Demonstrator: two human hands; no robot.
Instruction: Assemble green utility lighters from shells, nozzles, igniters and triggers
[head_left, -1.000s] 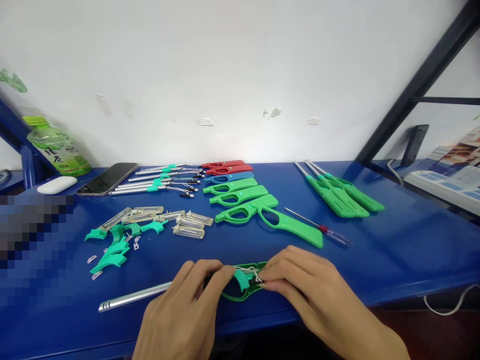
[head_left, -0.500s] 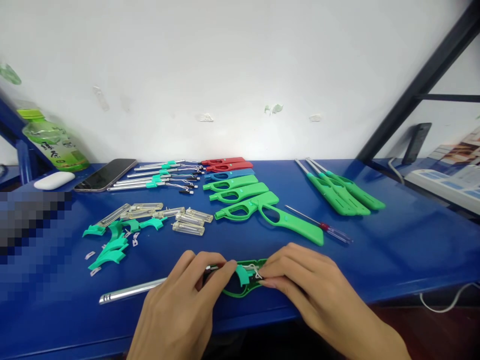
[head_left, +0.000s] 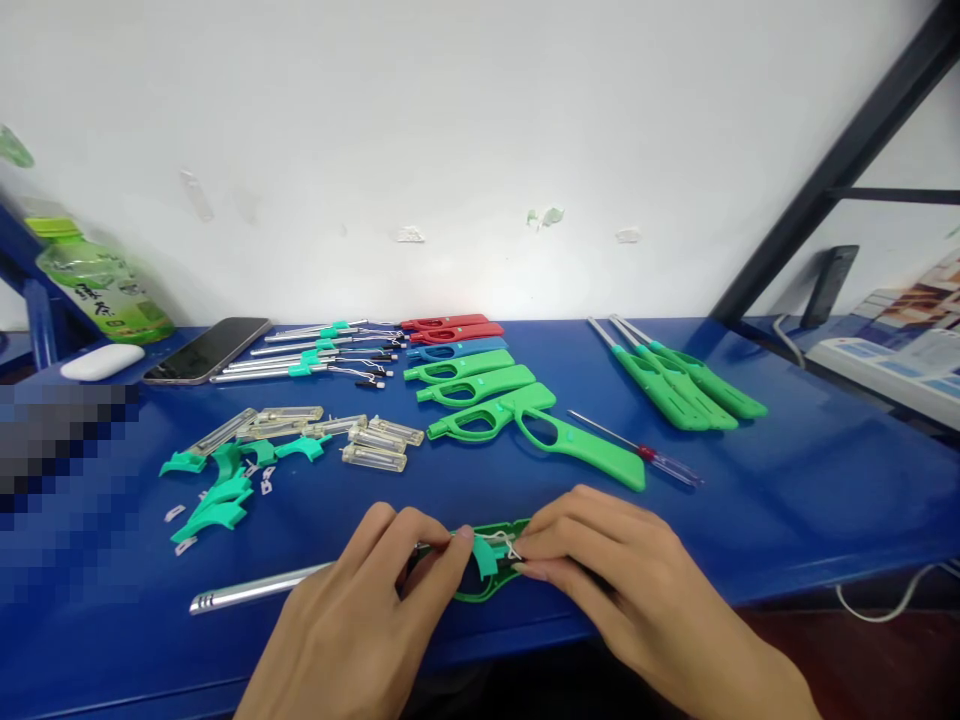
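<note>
Near the front of the table, an open green lighter shell lies between my hands. My left hand is closed around its front end, where a long silver tube sticks out to the left. A teal trigger sits in the shell beside my left thumb. My right hand pinches a small black igniter at the handle part, with a looped white wire at the fingertips. Both hands hide much of the shell's ends.
Behind lie green lighter shells, a screwdriver, finished-looking green lighters, clear fuel tanks, teal triggers and silver tubes with wires. A phone and bottle stand left.
Both hands keep their grips on the lighter. The left hand and the tube have shifted slightly left and down in view; the trigger sits a little lower.
</note>
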